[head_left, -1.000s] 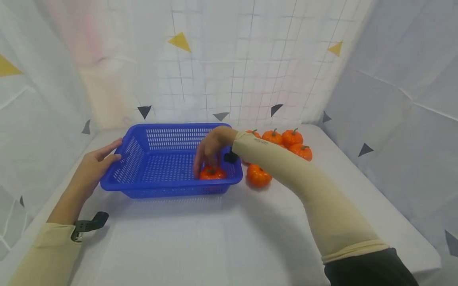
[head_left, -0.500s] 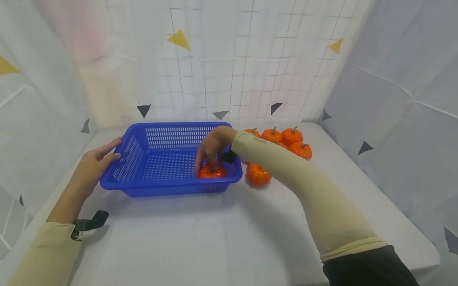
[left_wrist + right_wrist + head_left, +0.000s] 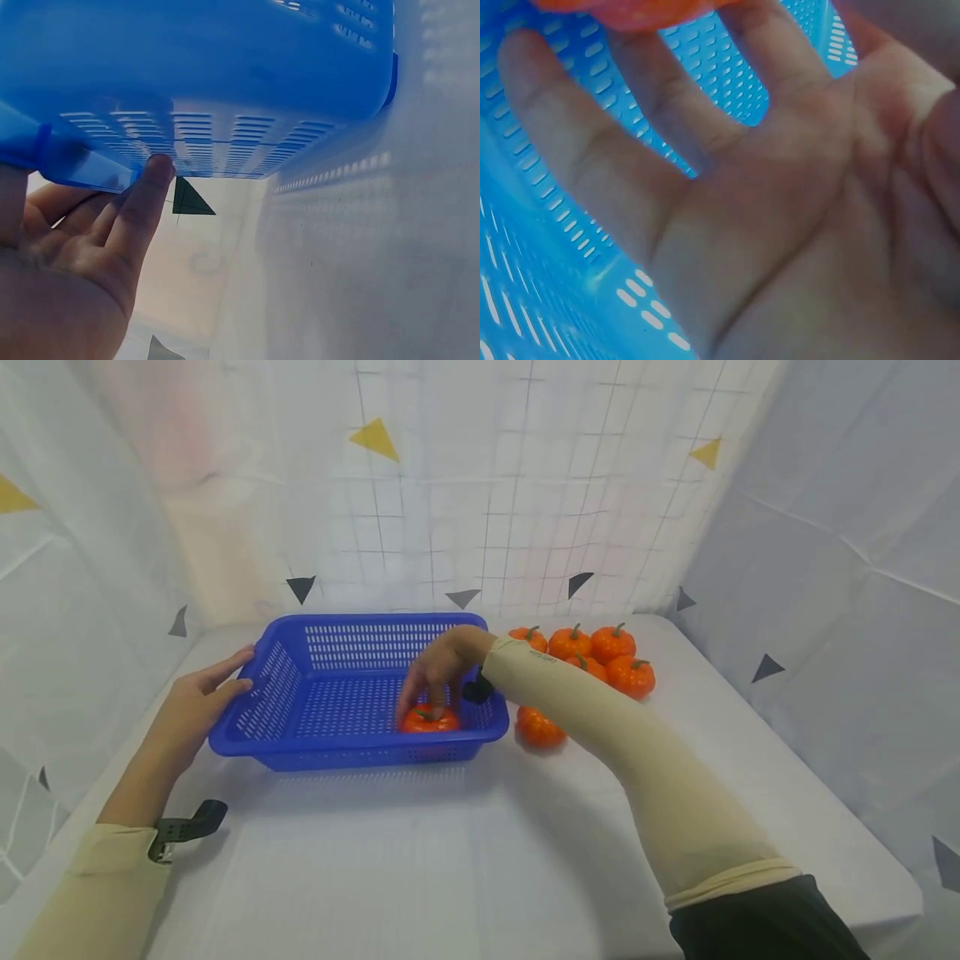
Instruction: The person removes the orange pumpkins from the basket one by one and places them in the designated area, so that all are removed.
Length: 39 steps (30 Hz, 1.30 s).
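Observation:
In the head view a blue plastic basket (image 3: 352,702) with slotted walls stands on the white table. My right hand (image 3: 438,668) reaches down into its right front part and holds a small orange-red pumpkin (image 3: 429,719) with a green stem. In the right wrist view the fingers (image 3: 675,101) extend to the pumpkin (image 3: 649,11), which shows only at the top edge. My left hand (image 3: 197,706) touches the basket's left rim from outside. The left wrist view shows that hand's fingers (image 3: 139,214) fairly straight, a fingertip against the basket wall (image 3: 195,67).
Several more small pumpkins (image 3: 612,645) sit in a group right of the basket, at the back. A single pumpkin (image 3: 540,728) lies nearer, partly behind my right sleeve (image 3: 600,727). White sheeting (image 3: 450,485) encloses the table (image 3: 360,877) at the back and sides.
My right hand and the pumpkin in it have shifted slightly left inside the basket. The left hand stays at the rim, and the basket has hardly moved.

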Each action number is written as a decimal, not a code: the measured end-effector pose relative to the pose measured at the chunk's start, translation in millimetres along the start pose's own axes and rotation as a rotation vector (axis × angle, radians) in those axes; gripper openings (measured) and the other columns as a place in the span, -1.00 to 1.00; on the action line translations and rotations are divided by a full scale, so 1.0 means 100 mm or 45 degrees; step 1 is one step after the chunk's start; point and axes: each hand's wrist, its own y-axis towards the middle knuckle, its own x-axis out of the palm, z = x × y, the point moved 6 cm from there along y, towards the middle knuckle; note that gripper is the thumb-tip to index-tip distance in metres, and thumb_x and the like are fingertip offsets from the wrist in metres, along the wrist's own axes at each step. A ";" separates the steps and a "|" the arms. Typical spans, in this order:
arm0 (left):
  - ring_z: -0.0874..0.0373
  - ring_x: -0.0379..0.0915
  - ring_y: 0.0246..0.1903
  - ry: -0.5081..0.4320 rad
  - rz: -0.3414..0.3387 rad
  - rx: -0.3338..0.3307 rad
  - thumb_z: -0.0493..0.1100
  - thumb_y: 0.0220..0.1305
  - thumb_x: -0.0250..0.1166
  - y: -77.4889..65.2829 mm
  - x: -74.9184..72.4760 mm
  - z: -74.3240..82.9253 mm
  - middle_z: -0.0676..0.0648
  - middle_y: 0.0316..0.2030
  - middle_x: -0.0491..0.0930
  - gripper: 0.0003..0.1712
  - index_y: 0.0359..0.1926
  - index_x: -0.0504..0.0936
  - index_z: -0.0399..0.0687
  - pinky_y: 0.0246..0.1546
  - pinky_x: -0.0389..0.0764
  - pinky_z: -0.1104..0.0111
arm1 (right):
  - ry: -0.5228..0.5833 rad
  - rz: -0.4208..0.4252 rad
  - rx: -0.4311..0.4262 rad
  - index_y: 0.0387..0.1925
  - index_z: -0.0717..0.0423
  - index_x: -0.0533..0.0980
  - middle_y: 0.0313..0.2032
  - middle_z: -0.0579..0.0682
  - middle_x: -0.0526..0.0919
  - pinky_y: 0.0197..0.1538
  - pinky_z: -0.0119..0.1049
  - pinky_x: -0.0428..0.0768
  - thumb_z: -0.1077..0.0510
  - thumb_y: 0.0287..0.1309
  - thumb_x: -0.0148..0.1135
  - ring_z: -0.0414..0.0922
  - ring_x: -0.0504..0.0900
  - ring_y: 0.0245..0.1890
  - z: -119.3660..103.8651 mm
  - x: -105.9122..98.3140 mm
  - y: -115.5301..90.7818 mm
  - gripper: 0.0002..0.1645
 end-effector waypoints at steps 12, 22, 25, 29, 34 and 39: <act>-0.39 0.00 0.50 -0.001 -0.004 -0.001 0.11 0.63 0.06 -0.01 0.01 -0.02 -0.19 0.59 0.06 -0.30 0.63 0.15 0.06 0.31 0.19 -0.36 | 0.036 0.025 -0.186 0.35 0.01 0.58 0.40 -0.11 0.48 0.30 -0.02 0.55 0.43 0.29 0.29 -0.10 0.32 0.44 -0.07 0.07 0.06 -0.37; -0.38 -0.01 0.51 -0.001 0.006 -0.008 0.11 0.63 0.06 -0.02 -0.01 0.03 -0.18 0.59 0.06 -0.30 0.63 0.14 0.05 0.33 0.19 -0.34 | -0.024 -0.047 -0.206 0.47 -0.02 0.46 0.41 -0.11 0.40 0.35 -0.13 0.50 0.47 0.11 0.42 -0.09 0.34 0.37 -0.09 0.09 0.10 -0.11; -0.36 0.00 0.51 -0.001 0.010 -0.012 0.11 0.63 0.06 -0.02 -0.01 0.02 -0.17 0.59 0.06 -0.30 0.63 0.14 0.06 0.33 0.19 -0.33 | -0.153 0.000 -0.224 0.45 -0.13 0.49 0.39 -0.15 0.43 0.35 -0.22 0.46 0.43 0.06 0.50 -0.12 0.35 0.37 -0.10 0.07 0.11 -0.08; -0.34 -0.03 0.52 -0.015 -0.003 -0.025 0.11 0.63 0.06 -0.01 0.00 -0.01 -0.15 0.59 0.05 -0.31 0.63 0.14 0.09 0.35 0.18 -0.33 | -0.234 0.073 -0.227 0.41 -0.23 0.54 0.39 -0.23 0.44 0.36 -0.24 0.44 0.35 0.04 0.56 -0.19 0.36 0.37 -0.08 0.05 0.14 -0.10; -0.36 -0.01 0.51 -0.009 -0.002 -0.017 0.09 0.64 0.06 -0.01 0.01 -0.02 -0.17 0.59 0.06 -0.31 0.63 0.15 0.06 0.34 0.18 -0.34 | -0.272 0.130 -0.254 0.38 -0.27 0.56 0.37 -0.21 0.45 0.36 -0.22 0.43 0.22 0.02 0.62 -0.18 0.36 0.36 -0.08 0.02 0.15 -0.13; -0.36 -0.03 0.52 -0.012 0.006 -0.001 0.09 0.63 0.06 0.00 0.01 -0.01 -0.18 0.59 0.06 -0.30 0.63 0.15 0.04 0.35 0.14 -0.36 | -0.269 0.164 -0.297 0.37 -0.24 0.57 0.32 -0.15 0.49 0.33 -0.17 0.48 0.18 -0.01 0.65 -0.13 0.38 0.33 -0.12 0.01 0.11 -0.14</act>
